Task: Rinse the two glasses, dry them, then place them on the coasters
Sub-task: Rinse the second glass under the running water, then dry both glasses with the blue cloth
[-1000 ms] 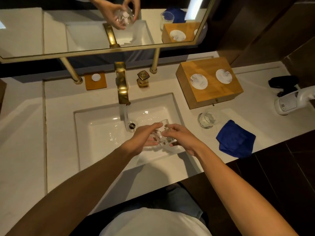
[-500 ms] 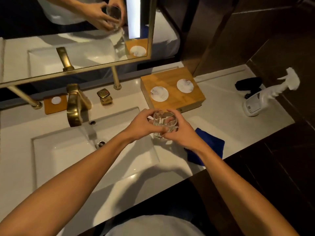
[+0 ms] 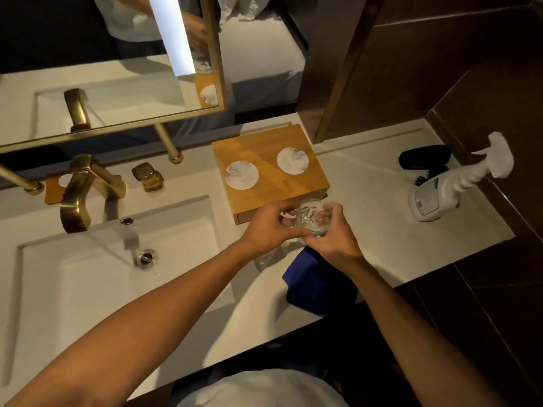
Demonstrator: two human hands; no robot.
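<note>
Just near of the wooden box point(image 3: 269, 168), above the counter point(image 3: 382, 230) right of the sink point(image 3: 88, 274), both hands hold one clear tumbler point(image 3: 313, 220): left hand point(image 3: 266, 229) and right hand point(image 3: 335, 236) curl round its sides. Faceted, rigid glass, likely wet and slippery, brittle if dropped; best held by the walls. The soft blue cloth point(image 3: 317, 283) lies below, two round marbled coasters point(image 3: 241, 175) beyond.

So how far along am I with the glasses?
Early on. Both hands, left and right, hold one glass above the counter, away from the sink. The cloth lies unused, both coasters are bare. Drying, the other glass and placing remain.
</note>
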